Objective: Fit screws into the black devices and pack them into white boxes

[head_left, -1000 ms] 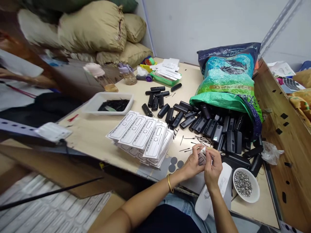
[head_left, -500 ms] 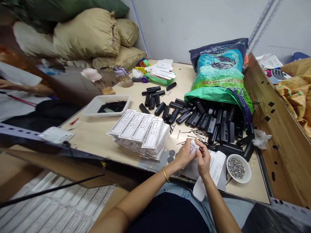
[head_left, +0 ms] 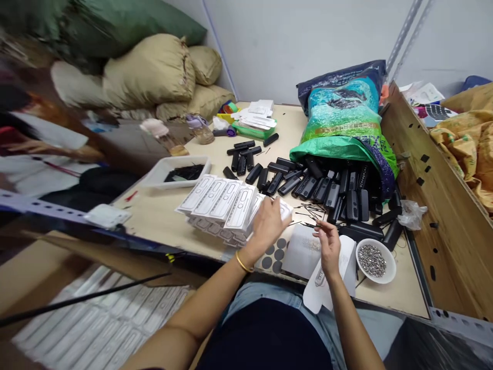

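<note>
My left hand (head_left: 267, 221) is closed round a printed white box (head_left: 285, 208) at the right end of the box stack (head_left: 221, 200); the hand covers much of that box. The stack holds several similar flat white boxes in overlapping layers. My right hand (head_left: 328, 245) hovers over white card sheets (head_left: 302, 246), its fingers loosely bent and apart, with nothing visible in them. An unfolded white box blank (head_left: 320, 280) lies partly beneath my right wrist. Thin black sticks (head_left: 308, 211) are scattered just beyond my hands.
Black plastic cases (head_left: 331, 192) spill from a green-and-blue bag (head_left: 342, 118). A white bowl (head_left: 391, 267) of small metal parts stands at right, beside a wooden side board (head_left: 435, 205). A plastic tray (head_left: 154, 177) stands left. A carton of white boxes (head_left: 103, 324) sits below; another person (head_left: 46, 139) is at far left.
My hands have separated. The left one has carried the white box leftward to the stack; the right has let go and stays over the card sheets. The view has shifted slightly.
</note>
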### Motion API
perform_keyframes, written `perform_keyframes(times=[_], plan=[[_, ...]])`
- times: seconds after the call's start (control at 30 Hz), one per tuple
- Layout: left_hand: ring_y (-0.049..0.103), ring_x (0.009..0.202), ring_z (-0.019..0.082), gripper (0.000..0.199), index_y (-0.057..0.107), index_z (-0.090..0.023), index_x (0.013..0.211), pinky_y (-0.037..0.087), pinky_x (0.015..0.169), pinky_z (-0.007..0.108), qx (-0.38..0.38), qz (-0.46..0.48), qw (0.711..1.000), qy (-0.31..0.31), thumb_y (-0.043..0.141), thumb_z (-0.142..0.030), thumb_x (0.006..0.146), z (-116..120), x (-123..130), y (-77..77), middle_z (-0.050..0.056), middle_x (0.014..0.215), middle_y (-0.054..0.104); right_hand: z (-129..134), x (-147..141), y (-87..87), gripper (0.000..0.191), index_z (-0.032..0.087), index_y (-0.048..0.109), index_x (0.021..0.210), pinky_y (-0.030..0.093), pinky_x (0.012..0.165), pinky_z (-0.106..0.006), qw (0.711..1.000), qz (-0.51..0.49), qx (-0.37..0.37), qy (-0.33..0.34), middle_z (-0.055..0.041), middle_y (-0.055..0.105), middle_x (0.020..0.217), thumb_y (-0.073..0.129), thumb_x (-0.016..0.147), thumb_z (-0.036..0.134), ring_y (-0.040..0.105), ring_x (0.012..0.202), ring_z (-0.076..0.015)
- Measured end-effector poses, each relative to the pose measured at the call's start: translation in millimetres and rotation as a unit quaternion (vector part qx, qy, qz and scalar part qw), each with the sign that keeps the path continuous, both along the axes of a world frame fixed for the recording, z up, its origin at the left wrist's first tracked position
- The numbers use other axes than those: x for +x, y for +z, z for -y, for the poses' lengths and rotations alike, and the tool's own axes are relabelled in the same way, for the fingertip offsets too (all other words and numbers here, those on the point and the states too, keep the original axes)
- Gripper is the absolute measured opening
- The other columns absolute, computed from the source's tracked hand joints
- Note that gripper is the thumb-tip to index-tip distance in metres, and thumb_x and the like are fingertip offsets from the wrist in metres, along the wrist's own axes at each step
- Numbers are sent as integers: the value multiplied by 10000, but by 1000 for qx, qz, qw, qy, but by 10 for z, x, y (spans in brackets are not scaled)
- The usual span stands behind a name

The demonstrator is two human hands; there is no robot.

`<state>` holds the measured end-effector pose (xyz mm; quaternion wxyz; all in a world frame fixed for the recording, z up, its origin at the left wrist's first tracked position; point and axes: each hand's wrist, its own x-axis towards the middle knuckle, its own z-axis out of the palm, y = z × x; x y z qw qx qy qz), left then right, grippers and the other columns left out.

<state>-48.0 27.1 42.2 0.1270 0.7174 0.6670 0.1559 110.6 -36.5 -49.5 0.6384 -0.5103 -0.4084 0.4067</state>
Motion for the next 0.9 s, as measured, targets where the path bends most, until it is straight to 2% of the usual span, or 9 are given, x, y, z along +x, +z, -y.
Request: perform_keyframes(times=[0.1, 0.17, 0.33, 0.43, 0.5, 0.57, 0.7, 0.8, 0.9], plan=[[483, 1064, 377, 562, 453, -48, 1245, 376, 894, 507, 49, -154, 983, 84, 528, -406, 818, -179, -184, 188, 215, 1080, 527, -41, 74, 23, 256, 191, 575, 1023, 536, 735, -344, 1000, 10, -14, -10, -80, 636, 1028, 545, 837, 364, 610, 869, -179], [474, 1067, 379, 528, 470, -48, 1223, 367, 895, 522, 48, -194, 974, 106, 529, -386, 822, -249, -261, 218, 221, 1091, 536, -36, 73, 1, 237, 192, 585, 993, 532, 721, -339, 999, 21, -19, 15, -71, 645, 985, 542, 833, 361, 608, 814, -167], [421, 1165, 402, 453, 489, -93, 1234, 357, 916, 573, 33, -190, 974, 120, 511, -330, 848, -295, -360, 189, 242, 1224, 488, 47, 93, -35, 214, 190, 592, 936, 513, 707, -328, 996, 42, -53, 62, -58, 657, 914, 519, 844, 368, 603, 724, -151], [308, 1285, 443, 460, 450, -163, 1312, 291, 954, 658, 4, -165, 980, 111, 483, -307, 876, -311, -427, 183, 234, 1390, 365, 110, 278, 2, 218, 195, 588, 934, 499, 717, -336, 993, 89, -71, 43, -58, 659, 900, 489, 859, 374, 608, 769, -177], [257, 1319, 464, 479, 413, -201, 1354, 254, 958, 697, -16, -151, 984, 96, 477, -287, 887, -332, -460, 178, 222, 1441, 312, 177, 470, 20, 207, 205, 591, 936, 480, 749, -362, 980, 183, -79, 11, -63, 657, 909, 466, 872, 358, 601, 828, -207], [213, 1344, 463, 505, 380, -199, 1377, 198, 976, 719, 16, -150, 985, 82, 481, -221, 883, -360, -451, 161, 223, 1457, 290, 267, 663, 9, 181, 213, 597, 941, 448, 773, -396, 939, 331, -92, -29, -76, 648, 921, 471, 870, 321, 575, 864, -241], [172, 1378, 417, 572, 354, -156, 1389, 74, 1063, 673, 157, -81, 984, 2, 505, -99, 840, -390, -203, 5, 216, 1460, 286, 419, 875, -84, 124, 215, 613, 907, 400, 763, -414, 801, 586, -120, -11, -105, 622, 918, 589, 785, 213, 514, 888, -289], [374, 1291, 344, 446, 499, -153, 1277, 258, 1090, 541, 112, 63, 977, -169, 525, -116, 834, -375, 178, -257, 158, 1350, 436, 405, 875, -118, 181, 206, 605, 910, 381, 774, -412, 731, 665, -148, 32, -103, 612, 930, 648, 736, 180, 503, 905, -294], [524, 1137, 238, 338, 585, -189, 1163, 425, 1000, 389, 40, 111, 954, -275, 562, -170, 827, -457, 618, -536, 100, 1197, 548, 291, 856, -68, 249, 188, 592, 949, 354, 829, -435, 699, 689, -181, 62, -95, 611, 945, 680, 716, 198, 508, 928, -291]])
